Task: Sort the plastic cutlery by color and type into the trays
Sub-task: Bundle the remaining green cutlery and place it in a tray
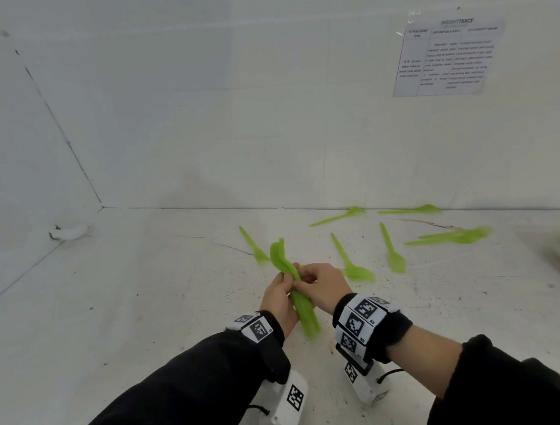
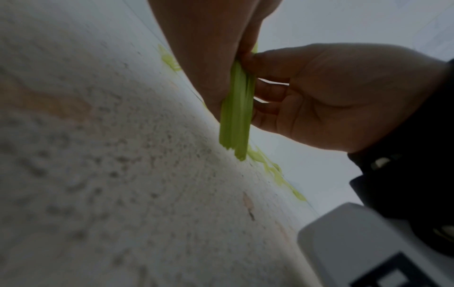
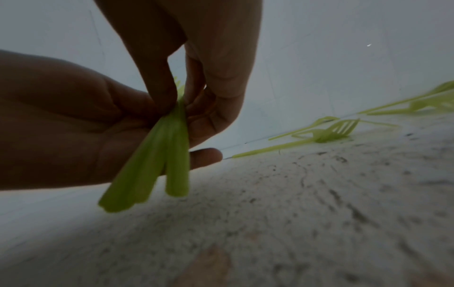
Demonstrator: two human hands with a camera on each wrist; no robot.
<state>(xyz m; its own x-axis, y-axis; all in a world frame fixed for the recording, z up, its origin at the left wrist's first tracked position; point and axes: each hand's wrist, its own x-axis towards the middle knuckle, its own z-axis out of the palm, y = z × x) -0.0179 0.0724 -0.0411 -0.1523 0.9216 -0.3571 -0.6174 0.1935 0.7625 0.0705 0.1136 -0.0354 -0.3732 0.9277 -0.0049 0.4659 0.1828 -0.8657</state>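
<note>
Both hands hold one bundle of green plastic cutlery [image 1: 298,294] upright-tilted above the middle of the table. My left hand [image 1: 278,296] grips it from the left and my right hand [image 1: 324,284] pinches it from the right. The utensil heads stick up past the fingers; the handles point toward me. The left wrist view shows the handle ends of the bundle [image 2: 237,108] close over the tabletop. In the right wrist view the handles of the bundle [image 3: 159,155] fan slightly apart below the fingers. Loose green pieces lie beyond: a fork [image 1: 253,246] and a spoon [image 1: 353,263].
Several more green utensils [image 1: 454,236] lie scattered at the back right near the wall. A tray [image 1: 557,257] with green pieces shows blurred at the right edge. A printed sheet [image 1: 447,58] is taped to the wall. A white object [image 1: 69,232] sits in the left corner.
</note>
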